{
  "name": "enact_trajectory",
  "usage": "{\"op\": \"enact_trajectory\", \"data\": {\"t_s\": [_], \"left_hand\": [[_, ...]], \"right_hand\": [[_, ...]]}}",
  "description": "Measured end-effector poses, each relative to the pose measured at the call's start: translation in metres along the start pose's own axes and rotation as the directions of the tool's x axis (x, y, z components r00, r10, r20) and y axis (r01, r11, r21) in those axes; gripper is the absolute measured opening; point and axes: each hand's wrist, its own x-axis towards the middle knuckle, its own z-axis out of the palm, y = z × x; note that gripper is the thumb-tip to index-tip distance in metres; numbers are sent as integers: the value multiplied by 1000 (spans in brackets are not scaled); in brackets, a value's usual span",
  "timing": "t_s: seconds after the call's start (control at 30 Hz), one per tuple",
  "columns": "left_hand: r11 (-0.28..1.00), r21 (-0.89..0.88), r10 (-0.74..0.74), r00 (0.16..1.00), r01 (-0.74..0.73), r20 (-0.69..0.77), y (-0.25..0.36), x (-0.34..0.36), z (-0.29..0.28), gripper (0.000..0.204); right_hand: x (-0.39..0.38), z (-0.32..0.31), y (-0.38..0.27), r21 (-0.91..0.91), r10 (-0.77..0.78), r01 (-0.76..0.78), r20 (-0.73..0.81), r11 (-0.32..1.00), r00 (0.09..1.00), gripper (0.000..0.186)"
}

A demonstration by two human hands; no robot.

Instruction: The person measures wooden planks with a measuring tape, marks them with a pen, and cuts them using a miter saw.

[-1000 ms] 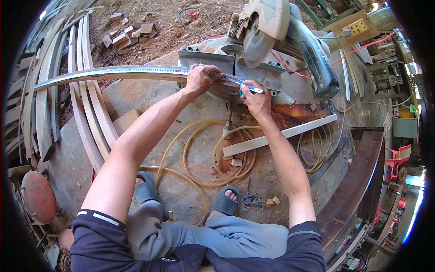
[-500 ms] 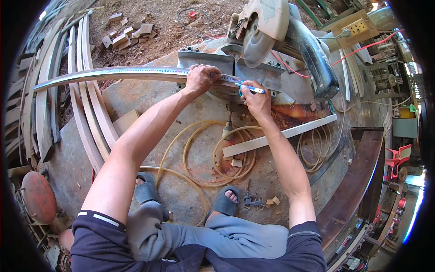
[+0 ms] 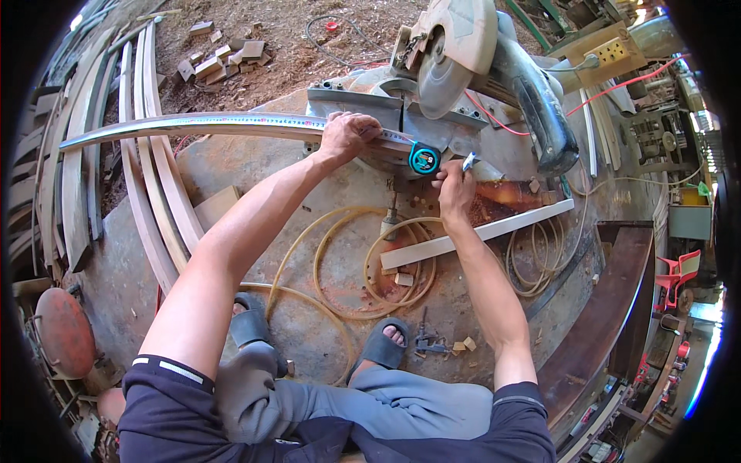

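Note:
A long wooden strip (image 3: 255,131) lies across the front of a miter saw (image 3: 463,62), with the blade of a tape measure (image 3: 424,158) stretched along it. The tape's teal and black case hangs at the strip's right end. My left hand (image 3: 349,137) is closed over strip and blade, close to the saw fence. Just right of the case, my right hand (image 3: 457,185) grips a white and blue pen (image 3: 469,161), apart from the wood. The saw's round blade is raised above the fence.
Several long boards (image 3: 147,154) are at the left. A coiled yellowish hose (image 3: 320,270) and a pale wood piece (image 3: 478,231) lie on the floor before my feet. Offcuts (image 3: 224,62) sit in sawdust behind. A dark brown beam (image 3: 602,316) stands right, beside a red chair (image 3: 679,274).
My right hand has drawn back right and toward me with the pen, off the strip's end, uncovering the tape case. My left hand keeps its hold.

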Motion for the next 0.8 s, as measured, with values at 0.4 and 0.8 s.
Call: {"op": "enact_trajectory", "data": {"t_s": [0.4, 0.8], "left_hand": [[980, -181, 111, 985, -86, 131, 5, -4, -20, 28], [966, 210, -45, 705, -149, 707, 41, -135, -97, 23]], "right_hand": [[6, -14, 16, -282, -86, 239, 466, 929, 881, 65], [-92, -25, 2, -277, 224, -3, 773, 961, 593, 40]]}}
